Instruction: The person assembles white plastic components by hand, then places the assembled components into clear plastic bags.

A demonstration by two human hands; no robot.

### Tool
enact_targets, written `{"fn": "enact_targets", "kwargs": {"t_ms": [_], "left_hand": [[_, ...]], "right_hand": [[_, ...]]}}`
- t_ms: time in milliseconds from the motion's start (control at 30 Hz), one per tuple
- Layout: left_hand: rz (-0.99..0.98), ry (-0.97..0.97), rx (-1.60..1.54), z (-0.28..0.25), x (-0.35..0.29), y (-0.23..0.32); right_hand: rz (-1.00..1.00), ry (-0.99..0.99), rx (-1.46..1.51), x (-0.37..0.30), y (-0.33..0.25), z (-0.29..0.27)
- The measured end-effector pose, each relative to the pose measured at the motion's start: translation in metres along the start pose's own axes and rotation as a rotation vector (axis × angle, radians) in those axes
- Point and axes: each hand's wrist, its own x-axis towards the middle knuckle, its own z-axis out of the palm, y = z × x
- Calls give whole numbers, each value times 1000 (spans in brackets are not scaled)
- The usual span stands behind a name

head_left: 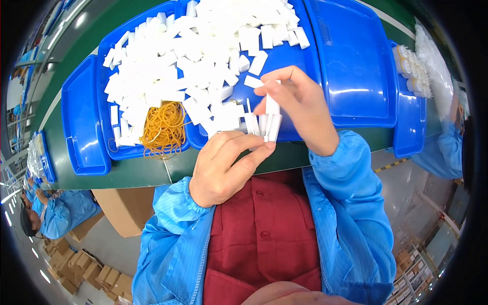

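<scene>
A dark green surface (127,175) runs across the upper part of the view, carrying blue plastic trays. The middle tray (104,137) holds a big heap of small white rectangular pieces (198,56), and at its near edge a tangle of orange rubber bands (163,128) lies just beside the heap. To the right stands an upturned blue tray (356,66), its glossy underside bare, and past it, at the far right, a row of small white and yellowish parts (414,68). Another blue tray (81,119) sits at the left end.

Below the surface the person's blue sleeves come up from the lower edge, over a dark red garment (264,229).

The left hand (223,170) is closed around the lower ends of a short row of white pieces (264,126), which stand upright side by side, pinched between thumb and forefinger just above the near rim of the middle tray. The right hand (300,109) reaches in from the right, fingers curled narrowly, holding a single white piece (272,105) at the top of that row, touching it.
</scene>
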Motion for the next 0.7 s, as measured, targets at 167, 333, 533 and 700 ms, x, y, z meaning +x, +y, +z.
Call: {"fn": "enact_targets", "kwargs": {"t_ms": [167, 333, 533, 700], "left_hand": [[-30, 26, 45, -2, -1, -3], [-5, -15, 32, -1, 2, -1], [19, -17, 67, -1, 2, 1], [9, 16, 54, 1, 5, 0]], "right_hand": [[-133, -117, 59, 1, -3, -14], [-280, -103, -172, 2, -5, -12], [-398, 82, -364, -2, 5, -4], [-569, 200, -546, -7, 10, 4]]}}
